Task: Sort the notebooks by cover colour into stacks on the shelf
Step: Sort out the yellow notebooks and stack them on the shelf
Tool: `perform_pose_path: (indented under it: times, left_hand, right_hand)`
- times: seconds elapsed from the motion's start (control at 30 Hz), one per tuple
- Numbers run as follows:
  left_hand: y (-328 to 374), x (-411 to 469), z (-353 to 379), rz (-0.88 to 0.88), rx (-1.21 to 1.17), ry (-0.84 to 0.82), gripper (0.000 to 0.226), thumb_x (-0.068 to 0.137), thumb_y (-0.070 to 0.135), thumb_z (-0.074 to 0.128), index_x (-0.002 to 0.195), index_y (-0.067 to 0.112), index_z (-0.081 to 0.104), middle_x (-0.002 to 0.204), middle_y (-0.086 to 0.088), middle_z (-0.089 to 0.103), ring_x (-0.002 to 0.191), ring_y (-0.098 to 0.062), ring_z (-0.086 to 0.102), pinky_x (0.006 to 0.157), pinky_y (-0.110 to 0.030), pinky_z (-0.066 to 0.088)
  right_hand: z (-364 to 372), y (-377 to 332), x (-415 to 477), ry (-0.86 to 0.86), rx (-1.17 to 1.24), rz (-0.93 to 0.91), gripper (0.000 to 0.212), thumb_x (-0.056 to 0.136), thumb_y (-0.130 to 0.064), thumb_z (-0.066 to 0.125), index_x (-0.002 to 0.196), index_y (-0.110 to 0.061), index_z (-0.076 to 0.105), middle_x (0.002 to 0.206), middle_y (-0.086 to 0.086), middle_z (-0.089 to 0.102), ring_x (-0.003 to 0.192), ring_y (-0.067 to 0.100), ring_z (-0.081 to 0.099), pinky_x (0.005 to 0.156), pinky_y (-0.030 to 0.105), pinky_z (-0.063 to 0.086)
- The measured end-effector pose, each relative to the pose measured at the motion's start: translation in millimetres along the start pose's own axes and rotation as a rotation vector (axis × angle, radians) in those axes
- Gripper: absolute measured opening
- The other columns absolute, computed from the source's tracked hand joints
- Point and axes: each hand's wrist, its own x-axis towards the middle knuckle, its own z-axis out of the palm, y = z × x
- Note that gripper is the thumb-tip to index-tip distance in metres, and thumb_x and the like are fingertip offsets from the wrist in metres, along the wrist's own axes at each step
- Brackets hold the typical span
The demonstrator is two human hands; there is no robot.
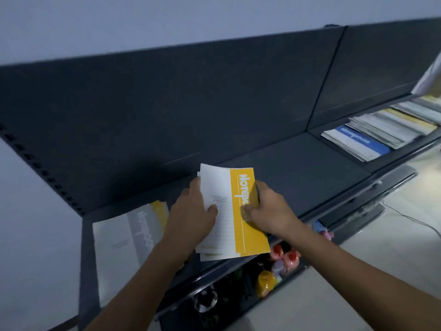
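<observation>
Both hands hold a small bundle of yellow-and-white notebooks (238, 225) over the front edge of the dark shelf (298, 173). My left hand (193, 211) grips the bundle's white left side, thumb on the cover. My right hand (269, 211) pinches the yellow right edge. A grey-and-white notebook (119, 244) lies flat on the shelf's left end, with a yellow cover edge (160, 211) peeking out behind it. Far right on the shelf lies a fanned row of mixed notebooks (386, 130), a blue-and-white one (358, 142) nearest.
A dark back panel (167, 111) rises behind the shelf. Below the shelf's front edge a lower shelf holds red and yellow bottles (279, 266) and dark items. A pale floor with a thin cable (415, 218) lies at the right.
</observation>
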Motion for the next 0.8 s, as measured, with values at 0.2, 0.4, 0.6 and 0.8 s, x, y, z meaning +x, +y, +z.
perform_pose_path:
  times: [0.2, 0.4, 0.6, 0.8]
  left_hand:
    - [93.6, 24.8, 63.5, 0.092, 0.020, -0.058, 0.063, 0.089, 0.034, 0.059, 0.144, 0.026, 0.031, 0.127, -0.001, 0.056, 0.109, -0.023, 0.056, 0.083, -0.036, 0.044]
    - [180.6, 45.5, 133.1, 0.137, 0.046, -0.116, 0.066, 0.089, 0.037, 0.058, 0.147, 0.027, 0.029, 0.121, -0.001, 0.055, 0.104, -0.022, 0.055, 0.078, -0.034, 0.042]
    - [256.8, 60.1, 186.1, 0.217, 0.032, -0.152, 0.070, 0.090, 0.033, 0.057, 0.151, 0.029, 0.021, 0.119, -0.003, 0.054, 0.103, -0.023, 0.055, 0.084, -0.038, 0.047]
    - [313.5, 87.4, 233.0, 0.287, 0.105, -0.210, 0.061, 0.096, 0.037, 0.052, 0.152, 0.037, 0.027, 0.115, -0.001, 0.045, 0.106, -0.024, 0.052, 0.081, -0.031, 0.040]
  right_hand:
    - [-71.8, 75.6, -3.0, 0.118, -0.178, -0.030, 0.059, 0.094, -0.028, 0.054, 0.144, -0.015, 0.025, 0.121, 0.014, 0.055, 0.104, 0.037, 0.059, 0.086, 0.044, 0.049]
    - [-143.5, 159.6, 3.8, 0.172, -0.178, 0.006, 0.061, 0.094, -0.028, 0.049, 0.147, -0.020, 0.022, 0.119, 0.013, 0.053, 0.102, 0.038, 0.058, 0.080, 0.042, 0.048]
    - [-201.1, 226.4, 8.8, 0.213, -0.196, 0.056, 0.053, 0.095, -0.028, 0.050, 0.144, -0.020, 0.030, 0.121, 0.013, 0.052, 0.105, 0.037, 0.057, 0.085, 0.041, 0.048]
    - [-247.0, 279.7, 28.1, 0.252, -0.174, 0.132, 0.056, 0.095, -0.030, 0.051, 0.147, -0.025, 0.029, 0.122, 0.011, 0.052, 0.107, 0.034, 0.056, 0.082, 0.038, 0.046]
